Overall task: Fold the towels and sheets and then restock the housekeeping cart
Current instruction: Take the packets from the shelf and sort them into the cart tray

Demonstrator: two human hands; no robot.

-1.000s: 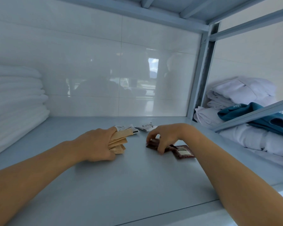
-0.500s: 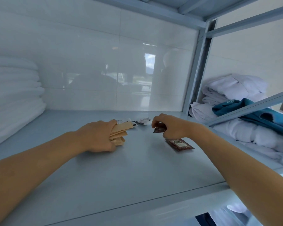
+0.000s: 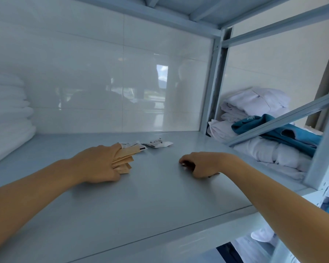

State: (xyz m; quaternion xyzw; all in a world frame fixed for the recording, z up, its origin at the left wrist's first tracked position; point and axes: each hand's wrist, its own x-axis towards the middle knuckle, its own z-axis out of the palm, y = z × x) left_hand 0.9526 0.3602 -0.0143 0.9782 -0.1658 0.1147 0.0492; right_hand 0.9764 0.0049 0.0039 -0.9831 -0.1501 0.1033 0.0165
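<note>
Right hand (image 3: 203, 164) pulled back clutching dark sachets (image 3: 187, 165), left hand (image 3: 99, 164) gripping tan packets (image 3: 124, 158)

The right hand (image 3: 201, 165) curls over a dark packet (image 3: 187, 165), hiding nearly all of it. The left hand (image 3: 97, 164) covers the near ends of the tan sachets (image 3: 124, 158). The white towel stack (image 3: 8, 114) runs off the frame's left edge. Print on the white packets (image 3: 157, 144) is too small to read.
</note>
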